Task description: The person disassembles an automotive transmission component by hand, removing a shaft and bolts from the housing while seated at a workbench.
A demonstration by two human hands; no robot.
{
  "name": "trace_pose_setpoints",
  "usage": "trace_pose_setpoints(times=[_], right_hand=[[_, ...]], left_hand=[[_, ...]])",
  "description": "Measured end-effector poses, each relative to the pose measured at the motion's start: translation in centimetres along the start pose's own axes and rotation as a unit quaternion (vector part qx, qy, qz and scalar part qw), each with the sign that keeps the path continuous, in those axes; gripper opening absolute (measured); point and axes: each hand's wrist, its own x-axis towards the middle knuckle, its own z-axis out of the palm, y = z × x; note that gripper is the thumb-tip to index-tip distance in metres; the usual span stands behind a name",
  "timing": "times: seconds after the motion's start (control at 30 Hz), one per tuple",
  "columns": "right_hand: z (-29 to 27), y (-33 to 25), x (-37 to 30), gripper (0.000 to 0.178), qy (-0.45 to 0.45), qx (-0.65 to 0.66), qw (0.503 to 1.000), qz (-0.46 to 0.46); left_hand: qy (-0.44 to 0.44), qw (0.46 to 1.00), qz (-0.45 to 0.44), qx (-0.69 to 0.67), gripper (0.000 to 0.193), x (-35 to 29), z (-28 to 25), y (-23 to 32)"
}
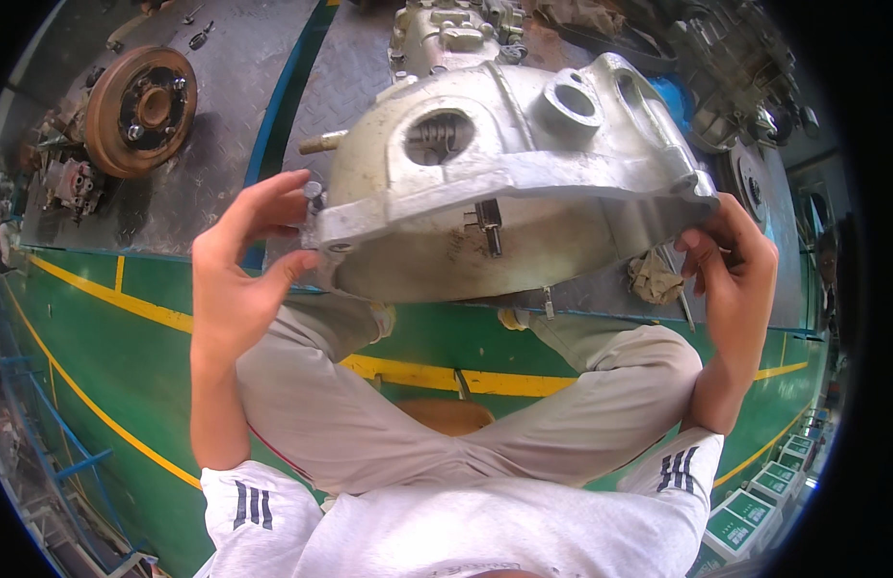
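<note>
A large silver-grey cast bell housing (514, 173) sits in front of me, its wide open mouth facing me. A round hole and a round boss show on its outer wall, and a small metal part (488, 228) stands inside it. My left hand (254, 260) is curved around the left end of the flange, with fingertips by a bolt (314, 193) and thumb against the lower edge. At the opposite end, my right hand (735, 260) has its bent fingers at the flange's corner; some fingertips are hidden behind it.
The housing rests on a steel checker-plate bench (215, 106). A gearbox casing (456, 39) stands behind it. On the left lies a rusty brake drum (143, 111); on the right, another dark gearbox (740, 77) and a crumpled rag (656, 277). Below is green floor with yellow lines.
</note>
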Motion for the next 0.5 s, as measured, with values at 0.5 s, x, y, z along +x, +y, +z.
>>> trace_pose_setpoints(times=[0.5], right_hand=[[-4.2,14.4,13.3,0.037,0.047,-0.055,0.99,-0.121]], left_hand=[[-0.239,0.952,0.054,-0.183,0.115,-3.4,9.9,5.7]])
